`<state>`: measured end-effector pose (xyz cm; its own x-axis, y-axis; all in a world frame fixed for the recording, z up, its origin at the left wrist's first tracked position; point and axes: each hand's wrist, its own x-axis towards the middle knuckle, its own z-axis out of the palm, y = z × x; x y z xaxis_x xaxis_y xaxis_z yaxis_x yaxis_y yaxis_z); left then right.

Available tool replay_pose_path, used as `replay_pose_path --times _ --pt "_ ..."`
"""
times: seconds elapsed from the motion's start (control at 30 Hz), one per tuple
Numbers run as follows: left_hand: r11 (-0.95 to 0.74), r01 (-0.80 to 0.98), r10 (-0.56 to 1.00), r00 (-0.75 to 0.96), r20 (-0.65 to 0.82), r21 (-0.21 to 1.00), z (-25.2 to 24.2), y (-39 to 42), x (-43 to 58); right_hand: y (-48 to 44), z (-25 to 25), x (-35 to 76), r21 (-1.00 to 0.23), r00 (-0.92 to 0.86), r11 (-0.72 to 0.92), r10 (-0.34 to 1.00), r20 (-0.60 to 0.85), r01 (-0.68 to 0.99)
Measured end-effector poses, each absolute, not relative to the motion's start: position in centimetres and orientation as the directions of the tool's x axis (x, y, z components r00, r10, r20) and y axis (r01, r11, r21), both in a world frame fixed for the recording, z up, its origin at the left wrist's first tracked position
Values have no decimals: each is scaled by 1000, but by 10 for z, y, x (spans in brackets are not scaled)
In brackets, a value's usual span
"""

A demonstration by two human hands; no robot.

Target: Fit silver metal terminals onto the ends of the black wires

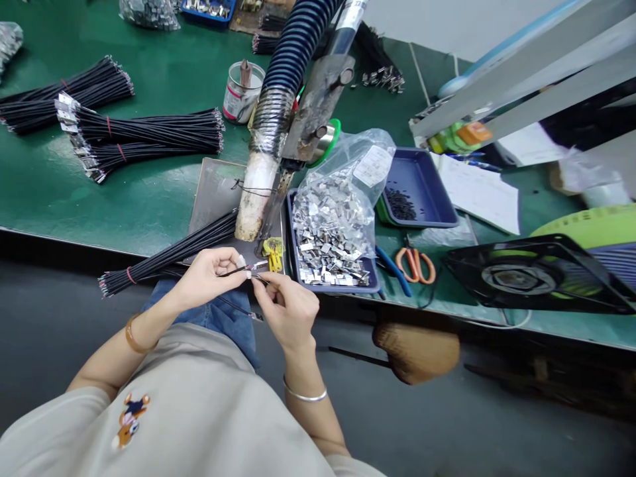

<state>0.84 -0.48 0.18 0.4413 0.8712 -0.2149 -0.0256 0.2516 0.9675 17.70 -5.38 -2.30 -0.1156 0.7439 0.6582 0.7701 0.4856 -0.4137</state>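
My left hand (212, 275) pinches a thin black cable (232, 271) close to its stripped end. Fingertips of my right hand (288, 301) meet the left ones there, closed on a dark wire whose end I cannot make out. Below the hands another cable with a metal connector (256, 317) on its end hangs over my lap. A bundle of black cables (173, 255), tied with a red band, lies beside my left hand across the bench edge. A yellow clip-like tool (273, 254) sits just beyond my fingers.
A tray of metal connectors (332, 258) stands right of my hands. Above hangs a ribbed hose (303, 40) with a metal bracket. Pliers with orange handles (416, 265), a blue tray (422, 185) and a black fan (531, 275) lie rightward; tied cable bundles (154, 132) lie left.
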Motion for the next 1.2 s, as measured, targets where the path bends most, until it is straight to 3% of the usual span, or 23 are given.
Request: replay_pose_path --times 0.23,0.37,0.43,0.57,0.63,0.7,0.83,1.0,1.1,1.2 --pt "169 59 846 504 -175 984 0 -5 6 -55 -23 173 -408 -98 457 752 652 790" --pt "34 149 873 476 -102 988 -6 -6 8 -55 -20 172 -446 -67 416 786 614 793" --pt "-64 187 888 459 -30 980 -11 -8 8 -55 -19 172 -521 -40 394 824 565 757" --pt "-209 215 887 452 93 954 -15 -12 7 -55 -19 177 -783 60 260 933 354 565" --pt "-199 228 885 460 74 953 -14 -12 6 -55 -19 182 -870 166 197 940 299 452" --pt "-129 234 893 449 10 964 -13 -12 7 -56 -18 187 -911 306 219 892 332 349" --pt "28 106 930 363 -65 994 -13 -9 12 -61 -19 190 -886 430 317 785 445 338" --pt "83 28 938 334 -88 996 -14 -5 18 -59 -25 183 -701 180 376 794 581 606" --pt "80 67 956 277 -96 995 -13 -5 21 -54 -29 178 -625 79 436 778 623 647" --pt "80 104 969 225 -102 991 -12 -6 25 -51 -33 173 -648 115 416 781 614 638"
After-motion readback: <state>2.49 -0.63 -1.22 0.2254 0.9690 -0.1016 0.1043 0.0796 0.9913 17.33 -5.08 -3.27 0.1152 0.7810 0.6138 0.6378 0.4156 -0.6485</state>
